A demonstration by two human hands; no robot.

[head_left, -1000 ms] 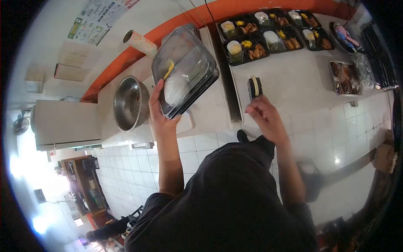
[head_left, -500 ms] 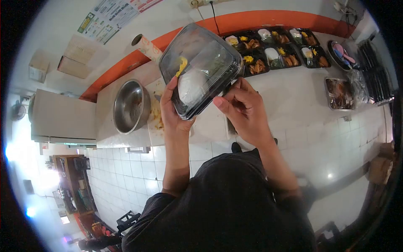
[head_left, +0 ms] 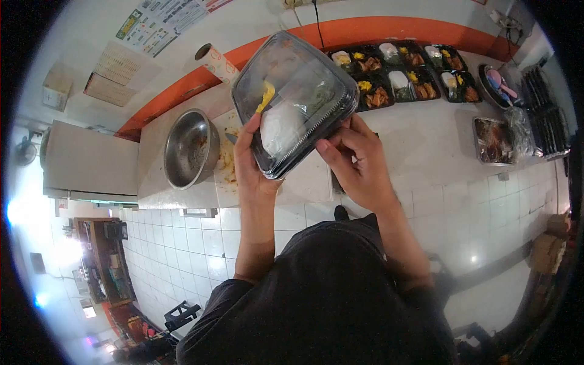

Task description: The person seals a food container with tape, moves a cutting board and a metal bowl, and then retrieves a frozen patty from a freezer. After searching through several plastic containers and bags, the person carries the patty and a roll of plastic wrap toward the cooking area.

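Between my two hands, raised above the counter, is a black plastic meal box (head_left: 286, 103) with a clear lid on it. White rice, something yellow and something green show through the lid. My left hand (head_left: 250, 155) is closed around the near left side of the box, thumb along its edge. My right hand (head_left: 356, 159) grips the near right edge with bent fingers, thumb at the rim. The box is tilted, its lid facing me. Part of the right fingers is hidden behind it.
Several filled meal boxes (head_left: 398, 76) stand in rows at the back of the counter (head_left: 420, 134). A steel bowl (head_left: 190, 149) sits left. A metal tray of dark food (head_left: 494, 141), a plastic bag (head_left: 518, 131) and stacked black containers (head_left: 541, 109) are right. A paper-like roll (head_left: 217, 64) stands behind.
The lidded box has shifted slightly right with my hands and turned a little. Both hands keep their hold. The camera view has moved slightly.
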